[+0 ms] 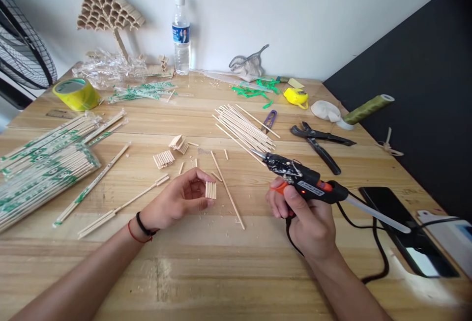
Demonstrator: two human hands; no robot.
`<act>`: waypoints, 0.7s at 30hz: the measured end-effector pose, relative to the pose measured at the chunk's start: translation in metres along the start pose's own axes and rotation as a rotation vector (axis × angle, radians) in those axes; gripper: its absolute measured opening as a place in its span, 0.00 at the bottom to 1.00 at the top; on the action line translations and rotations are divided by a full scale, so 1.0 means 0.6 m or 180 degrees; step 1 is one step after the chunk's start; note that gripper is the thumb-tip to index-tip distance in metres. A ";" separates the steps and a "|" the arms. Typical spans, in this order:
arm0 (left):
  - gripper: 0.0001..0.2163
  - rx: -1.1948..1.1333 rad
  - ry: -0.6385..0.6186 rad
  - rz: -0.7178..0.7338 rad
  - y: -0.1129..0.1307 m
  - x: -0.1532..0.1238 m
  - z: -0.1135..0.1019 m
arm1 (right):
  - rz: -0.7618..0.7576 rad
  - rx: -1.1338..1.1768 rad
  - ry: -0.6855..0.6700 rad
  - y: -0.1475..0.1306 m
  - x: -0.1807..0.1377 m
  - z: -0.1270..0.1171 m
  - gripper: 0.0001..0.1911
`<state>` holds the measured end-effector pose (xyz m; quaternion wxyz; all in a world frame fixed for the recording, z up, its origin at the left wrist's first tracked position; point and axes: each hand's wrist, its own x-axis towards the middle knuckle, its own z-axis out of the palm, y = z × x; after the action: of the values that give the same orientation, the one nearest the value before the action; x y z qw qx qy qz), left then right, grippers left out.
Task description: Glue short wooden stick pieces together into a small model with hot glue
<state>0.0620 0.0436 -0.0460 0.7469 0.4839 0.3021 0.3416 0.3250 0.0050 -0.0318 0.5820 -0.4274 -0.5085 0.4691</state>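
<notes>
Between the thumb and fingers of my left hand point(190, 194) is a small panel of short wooden sticks point(211, 190) set side by side. My right hand point(304, 215) grips a black and orange hot glue gun point(295, 176), its nozzle pointing left and a clear glue stick point(379, 215) jutting from the back. A red light glows on its side. One long wooden stick point(228, 190) lies on the table between my hands. Beyond my left hand rest a small raft of sticks point(163, 159) and a small block of glued sticks point(179, 144), with short cut pieces around them.
A pile of loose sticks point(245, 127), purple snips point(270, 120) and black pliers point(320, 141) lie ahead. Wrapped stick packs point(47, 178) and yellow tape point(76, 94) are left. A water bottle point(181, 41) stands at the wall; a phone point(405, 230) and the gun's cord are right.
</notes>
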 end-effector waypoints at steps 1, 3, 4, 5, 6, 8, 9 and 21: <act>0.15 -0.0013 -0.0009 0.0001 0.000 0.000 -0.001 | 0.0001 0.0013 0.0000 -0.001 0.001 0.000 0.11; 0.15 -0.0028 -0.0028 0.0023 0.001 0.000 -0.001 | 0.0116 -0.0039 -0.0074 -0.003 -0.002 0.000 0.12; 0.15 -0.0034 -0.0031 0.0035 0.001 0.000 -0.002 | 0.0231 -0.0105 -0.0147 -0.004 -0.005 0.000 0.13; 0.15 -0.0046 -0.0024 0.0046 0.001 0.000 -0.002 | 0.0363 -0.0192 -0.0241 -0.006 -0.008 0.001 0.14; 0.15 -0.0061 -0.0011 0.0051 0.001 0.001 -0.003 | 0.0499 -0.0292 -0.0359 -0.007 -0.012 0.002 0.16; 0.15 -0.0104 0.0024 0.0057 -0.001 0.001 -0.004 | 0.0705 -0.0490 -0.0659 -0.009 -0.017 0.004 0.19; 0.15 -0.0132 0.0030 0.0063 -0.002 0.001 -0.005 | 0.0745 -0.0569 -0.0835 -0.010 -0.018 0.006 0.20; 0.16 -0.0315 -0.0035 0.0035 -0.001 0.002 -0.006 | 0.0737 -0.0922 -0.1474 -0.005 -0.005 0.009 0.21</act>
<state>0.0599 0.0462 -0.0483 0.7697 0.4498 0.2780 0.3576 0.3199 0.0013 -0.0287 0.3261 -0.4427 -0.6373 0.5399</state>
